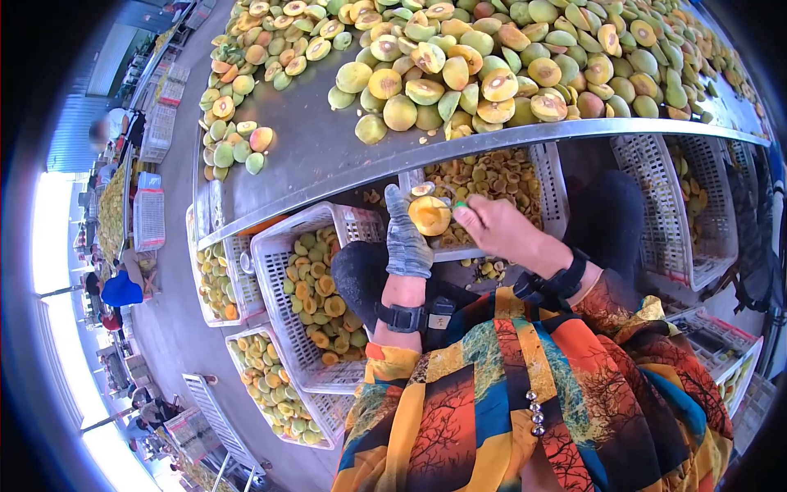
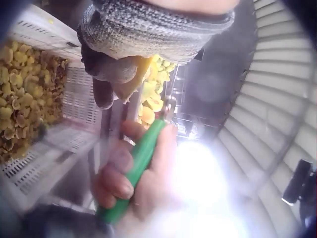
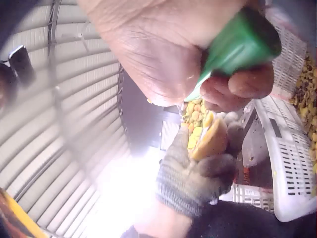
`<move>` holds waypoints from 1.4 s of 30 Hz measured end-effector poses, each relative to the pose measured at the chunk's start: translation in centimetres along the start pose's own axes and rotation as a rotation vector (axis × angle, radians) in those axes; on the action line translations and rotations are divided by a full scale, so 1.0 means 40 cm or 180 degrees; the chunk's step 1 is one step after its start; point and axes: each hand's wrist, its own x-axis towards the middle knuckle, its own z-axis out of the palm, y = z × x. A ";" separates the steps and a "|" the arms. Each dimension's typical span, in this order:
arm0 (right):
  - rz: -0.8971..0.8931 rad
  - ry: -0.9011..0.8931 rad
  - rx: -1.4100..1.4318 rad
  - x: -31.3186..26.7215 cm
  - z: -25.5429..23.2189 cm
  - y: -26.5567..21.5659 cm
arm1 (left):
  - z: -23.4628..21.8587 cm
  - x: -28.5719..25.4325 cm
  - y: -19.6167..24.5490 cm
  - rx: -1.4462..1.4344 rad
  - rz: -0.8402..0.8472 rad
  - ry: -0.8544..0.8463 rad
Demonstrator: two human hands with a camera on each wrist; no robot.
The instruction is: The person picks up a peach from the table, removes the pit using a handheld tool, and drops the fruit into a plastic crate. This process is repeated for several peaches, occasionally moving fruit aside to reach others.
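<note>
My left hand (image 1: 407,234), in a grey knit glove, grips a yellow peach half (image 1: 429,215) just below the metal table's edge. In the left wrist view the gloved fingers (image 2: 106,72) curl round the peach half (image 2: 130,82). My bare right hand (image 1: 496,231) holds a green-handled tool (image 1: 460,204) against the fruit. From the right wrist, the green handle (image 3: 237,49) sits in the fist of the right hand (image 3: 168,54), above the peach half (image 3: 210,141) and the glove (image 3: 190,181). The tool's tip is hidden.
A metal table (image 1: 328,156) carries a big heap of halved peaches (image 1: 492,66). Below it stand white slatted crates: one with pits and scraps (image 1: 492,176), one with peach halves (image 1: 316,287), others left (image 1: 215,283) and right (image 1: 689,205). People work far left.
</note>
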 end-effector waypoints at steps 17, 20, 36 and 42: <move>-0.0055 0.0238 -0.0063 -0.008 0.041 0.014 | -0.001 -0.028 -0.019 -0.0905 0.0865 -0.0953; -0.0043 0.0143 -0.0265 -0.007 0.042 0.011 | -0.009 -0.032 -0.027 -0.0643 0.0905 -0.0892; 0.0570 0.0259 -0.1586 0.051 -0.016 0.197 | -0.563 -0.122 0.163 0.2655 0.2856 0.1067; 0.0192 0.0213 -0.0825 0.036 -0.006 0.185 | -0.298 -0.062 0.351 0.4847 0.3017 0.1648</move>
